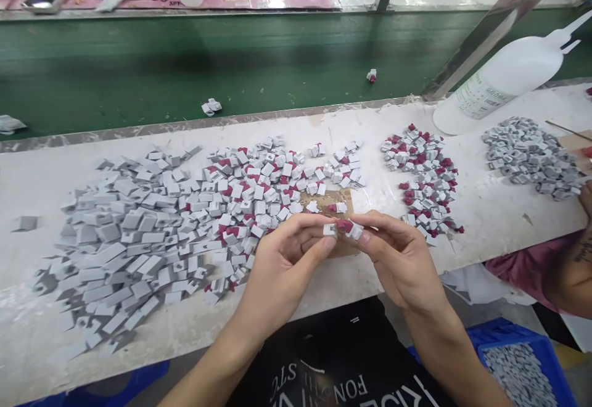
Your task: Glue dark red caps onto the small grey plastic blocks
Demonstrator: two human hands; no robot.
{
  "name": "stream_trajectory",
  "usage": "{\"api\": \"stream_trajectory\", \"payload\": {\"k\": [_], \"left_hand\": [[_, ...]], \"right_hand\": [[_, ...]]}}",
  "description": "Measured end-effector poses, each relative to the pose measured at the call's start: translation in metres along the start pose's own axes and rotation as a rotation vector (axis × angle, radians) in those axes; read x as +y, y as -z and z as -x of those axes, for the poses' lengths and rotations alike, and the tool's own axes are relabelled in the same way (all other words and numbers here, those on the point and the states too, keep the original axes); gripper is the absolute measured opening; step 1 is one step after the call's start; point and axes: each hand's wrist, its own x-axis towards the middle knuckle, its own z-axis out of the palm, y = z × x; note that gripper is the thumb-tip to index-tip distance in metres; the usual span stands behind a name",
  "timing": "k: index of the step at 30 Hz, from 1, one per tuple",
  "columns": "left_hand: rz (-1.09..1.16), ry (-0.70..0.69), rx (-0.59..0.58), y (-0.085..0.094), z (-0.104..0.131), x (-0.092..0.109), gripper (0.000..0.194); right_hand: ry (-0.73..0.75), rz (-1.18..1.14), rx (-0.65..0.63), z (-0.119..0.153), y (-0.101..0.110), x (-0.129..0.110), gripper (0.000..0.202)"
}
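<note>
Near the front of the bench, my left hand [284,265] pinches a small grey plastic block [329,229] between thumb and index finger. Facing it, my right hand [402,259] grips a grey-and-dark-red plastic piece [354,230] in its fingertips. The two parts are very close together; whether they touch I cannot tell. Just beyond my fingers, another grey-and-red piece [341,208] lies on a brown cardboard patch [345,197]. A pile of plain grey blocks [124,246] spreads to the left, merging into a heap of grey-and-red pieces [259,179].
More grey-and-red pieces [420,154] lie to the right, then a grey heap [531,154] and a white squeeze bottle [504,86]. Behind the bench runs a green belt [277,49] with a few parts. Another person's arm [568,271] is at right, above a blue bin [555,364].
</note>
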Motion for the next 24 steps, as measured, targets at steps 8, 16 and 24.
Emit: {"api": "stream_trajectory", "payload": {"k": [8,16,24], "left_hand": [[-0.072,-0.027,-0.044,0.002,-0.003,-0.005,0.01],[-0.374,-0.181,-0.17,0.011,-0.037,0.028,0.016],[-0.69,-0.172,0.221,0.028,-0.201,0.064,0.015]], "right_hand": [[0.074,0.246,-0.05,0.001,0.003,-0.007,0.015],[0.091,0.271,-0.162,-0.03,0.006,-0.032,0.015],[0.242,0.933,0.235,-0.237,0.008,-0.045,0.048]]}}
